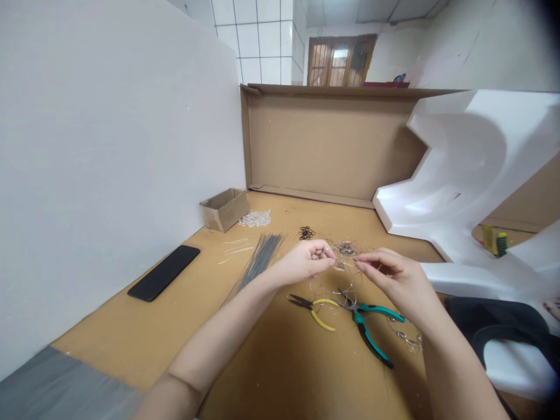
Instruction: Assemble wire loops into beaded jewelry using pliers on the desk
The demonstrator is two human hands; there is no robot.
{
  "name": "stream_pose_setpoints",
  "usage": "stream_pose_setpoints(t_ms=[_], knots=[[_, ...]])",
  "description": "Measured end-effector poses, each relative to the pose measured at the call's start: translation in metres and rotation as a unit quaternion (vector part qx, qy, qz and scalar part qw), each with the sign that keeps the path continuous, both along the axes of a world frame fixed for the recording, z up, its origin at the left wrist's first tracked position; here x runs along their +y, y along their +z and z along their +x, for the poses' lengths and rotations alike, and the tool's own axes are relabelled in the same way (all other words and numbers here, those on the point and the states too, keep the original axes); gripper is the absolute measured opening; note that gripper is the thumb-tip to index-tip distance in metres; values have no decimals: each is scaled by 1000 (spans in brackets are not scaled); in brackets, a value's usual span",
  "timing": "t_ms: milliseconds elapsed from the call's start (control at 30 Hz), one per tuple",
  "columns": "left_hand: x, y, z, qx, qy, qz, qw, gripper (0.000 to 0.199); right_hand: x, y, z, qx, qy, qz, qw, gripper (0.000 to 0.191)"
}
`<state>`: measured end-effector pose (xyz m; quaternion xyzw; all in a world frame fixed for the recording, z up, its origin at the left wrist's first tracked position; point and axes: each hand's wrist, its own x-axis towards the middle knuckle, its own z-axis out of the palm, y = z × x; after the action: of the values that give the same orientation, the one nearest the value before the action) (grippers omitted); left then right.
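Note:
My left hand [310,261] is closed in a pinch on thin silvery wire, above the middle of the brown table. Facing it, my right hand [387,269] pinches the wire too, thumb against forefinger. Loops of fine wire [345,291] hang below and between the fingertips. Under the hands lie yellow-handled pliers [321,312] and larger teal-handled pliers [367,324], both with handles spread. A pile of metal rings [347,248] sits just behind the fingertips, and black rings [307,233] lie farther left. Grey wires [261,259] lie in a bundle beside my left forearm.
A small cardboard box [225,210] stands at the back left near a heap of clear pieces [256,218]. A black phone [164,273] lies left. Cardboard [328,146] and white foam [459,169] border the back and right. Linked wire pieces [409,340] lie beside my right forearm.

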<state>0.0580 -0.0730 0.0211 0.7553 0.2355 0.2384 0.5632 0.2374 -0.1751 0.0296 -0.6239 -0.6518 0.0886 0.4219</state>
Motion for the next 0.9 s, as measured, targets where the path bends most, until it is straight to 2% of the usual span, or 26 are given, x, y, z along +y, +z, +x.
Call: stream_pose_setpoints(t_ms=[900], knots=[[1, 0, 0, -4, -4, 2, 1000, 18, -2, 1, -1, 1, -1, -4, 1000, 18]])
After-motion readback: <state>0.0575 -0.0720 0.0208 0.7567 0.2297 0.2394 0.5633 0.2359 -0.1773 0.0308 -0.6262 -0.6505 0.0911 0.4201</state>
